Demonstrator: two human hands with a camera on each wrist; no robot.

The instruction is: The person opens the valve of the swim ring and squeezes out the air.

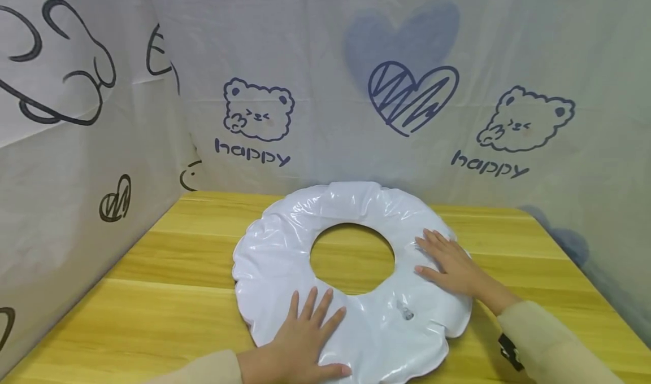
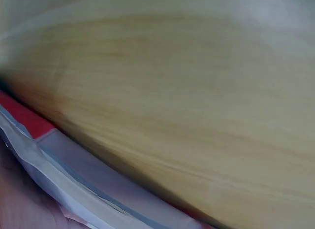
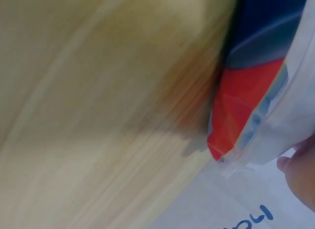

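A white inflatable swim ring lies flat on the wooden table, its surface wrinkled and glossy. A clear valve sticks up from its near right part. My left hand rests on the ring's near side with fingers straight and spread. On the right side of the ring lies my right hand, fingers extended over the surface. Both wrist views show the ring's edge, where red and dark blue colouring appears on the underside; in the right wrist view the red patch is plain.
The yellow wood-grain table extends around the ring and shows through its hole. A pale cloth printed with hearts, bears and "happy" hangs behind and along the left. A black item shows at the right sleeve.
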